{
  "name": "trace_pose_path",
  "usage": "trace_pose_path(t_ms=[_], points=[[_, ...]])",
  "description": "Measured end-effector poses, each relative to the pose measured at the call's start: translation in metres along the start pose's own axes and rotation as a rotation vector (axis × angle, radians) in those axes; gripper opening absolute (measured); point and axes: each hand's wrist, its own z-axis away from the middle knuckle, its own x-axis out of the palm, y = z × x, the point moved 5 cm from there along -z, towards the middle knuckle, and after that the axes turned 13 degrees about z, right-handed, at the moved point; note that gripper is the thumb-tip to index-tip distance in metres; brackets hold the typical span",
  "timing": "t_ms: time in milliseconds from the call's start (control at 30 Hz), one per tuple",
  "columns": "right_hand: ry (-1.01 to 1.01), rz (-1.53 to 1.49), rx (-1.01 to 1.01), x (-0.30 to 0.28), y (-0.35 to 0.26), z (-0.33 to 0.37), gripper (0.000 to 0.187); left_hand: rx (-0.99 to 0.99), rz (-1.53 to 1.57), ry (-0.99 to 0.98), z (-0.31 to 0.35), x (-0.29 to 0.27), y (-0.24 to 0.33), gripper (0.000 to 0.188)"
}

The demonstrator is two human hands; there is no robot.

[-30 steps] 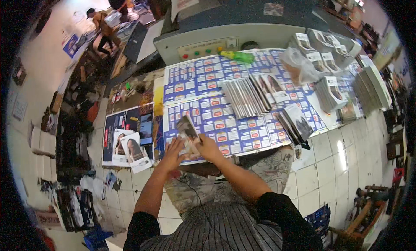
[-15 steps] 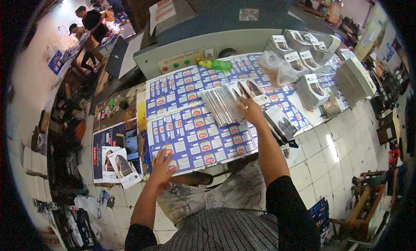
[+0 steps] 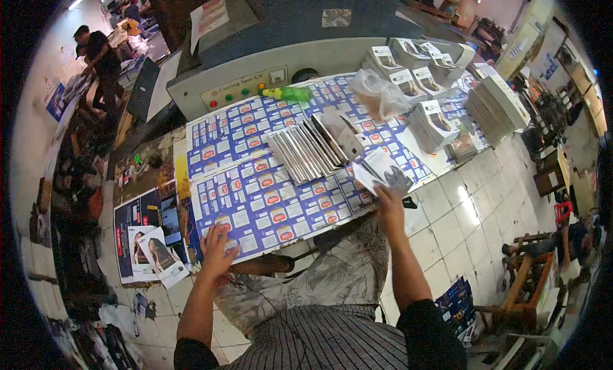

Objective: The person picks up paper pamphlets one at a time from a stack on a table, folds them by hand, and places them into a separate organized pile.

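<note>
A row of thin printed booklets (image 3: 303,154) leans in a bundle in the middle of a table covered with blue printed sheets (image 3: 246,207). At its right end a few booklets (image 3: 341,137) tilt apart from the others. My right hand (image 3: 391,210) is at the table's front edge, fingers closed on the near corner of a white leaflet (image 3: 365,178). Beside that leaflet lie others with a dark-haired picture (image 3: 397,180). My left hand (image 3: 218,250) rests on the sheets at the front left edge with its fingers spread, holding nothing.
A grey machine panel with coloured buttons (image 3: 246,91) runs behind the table. A green bottle (image 3: 288,94) lies before it. Stacked printed leaflets (image 3: 434,130) and a clear plastic bag (image 3: 383,95) stand at the right. A phone (image 3: 170,221) and loose leaflets (image 3: 163,258) are at the left.
My right hand has moved from the right end of the booklet row toward me, to the leaflets at the front edge. The end booklets stand more upright. My left hand stays in place.
</note>
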Motion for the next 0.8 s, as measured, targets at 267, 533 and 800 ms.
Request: trace_pose_path(t_ms=[267, 533, 800], points=[[-0.260, -0.694, -0.313, 0.041, -0.239, 0.031, 0.065, -0.008, 1.087, 0.017, -0.014, 0.009, 0.152, 0.046], [-0.397, -0.472, -0.277, 0.042, -0.257, 0.014, 0.069, -0.313, 1.502, 0.200, 0.023, 0.029, 0.079, 0.038], [-0.586, -0.727, -0.211, 0.037, -0.306, 0.024, 0.034, -0.174, 2.036, 0.147, 0.024, 0.032, 0.048, 0.057]])
